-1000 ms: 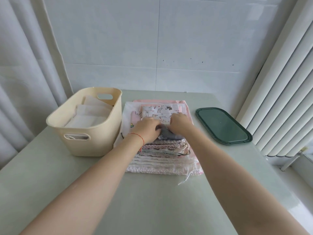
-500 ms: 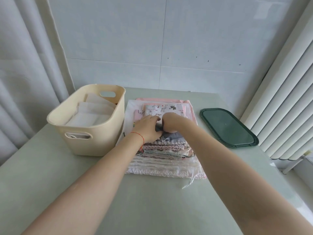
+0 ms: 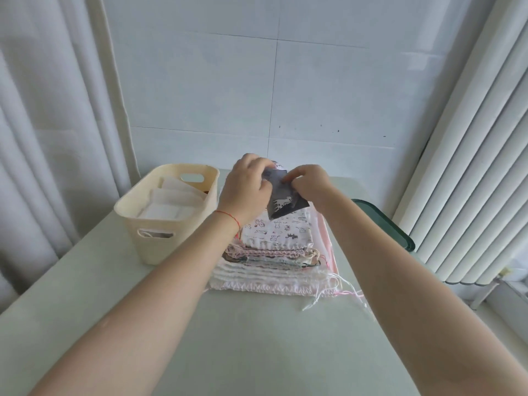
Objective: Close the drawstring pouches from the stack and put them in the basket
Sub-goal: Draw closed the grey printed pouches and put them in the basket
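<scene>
Head view: we lift grey pouch clear of stack; half a second ago it lay on top, under both hands. Left hand fingers curl round pouch's left edge; right hand fingers pinch its top edge, likely near cord. Printed pouch now tops stack. Basket stands on worktop just left of stack, white pouches inside. We judge closing pull comes next, then drop into basket.

— What lies to the right?
— A dark green tray on the pale green tabletop.
— And behind?
— White curtains, a tiled wall, a white radiator.
</scene>
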